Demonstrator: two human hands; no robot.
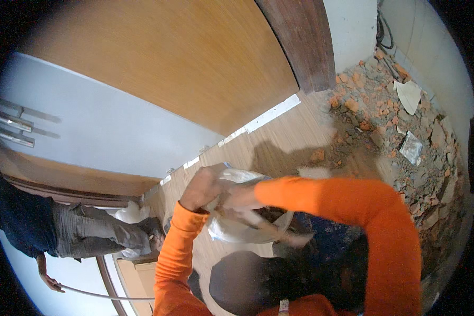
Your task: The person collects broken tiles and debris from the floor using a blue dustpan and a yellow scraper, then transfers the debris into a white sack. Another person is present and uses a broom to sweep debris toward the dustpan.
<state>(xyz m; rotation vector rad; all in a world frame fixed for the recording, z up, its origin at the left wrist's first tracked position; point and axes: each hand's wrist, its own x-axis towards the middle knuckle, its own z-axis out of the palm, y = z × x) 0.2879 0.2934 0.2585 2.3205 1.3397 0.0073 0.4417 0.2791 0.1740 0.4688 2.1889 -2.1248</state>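
Observation:
A white sack (237,233) stands on the wood-look floor just in front of me, its mouth open and dark material inside. At the sack's far left edge is my left hand (203,187), bent at the wrist; what its fingers hold is hidden. Close beside it, over the sack's mouth, my right hand (243,196) is blurred, and its fingers cannot be made out clearly. A pale, blurred long piece (260,223) lies across the opening below my hands.
Broken brick and mortar rubble (379,126) is heaped along the wall at right. A wooden cabinet door (181,59) borders the floor at upper left. Another person (91,233) stands at left, one hand on a thin hose or rod (98,294). A cardboard box (138,278) lies nearby.

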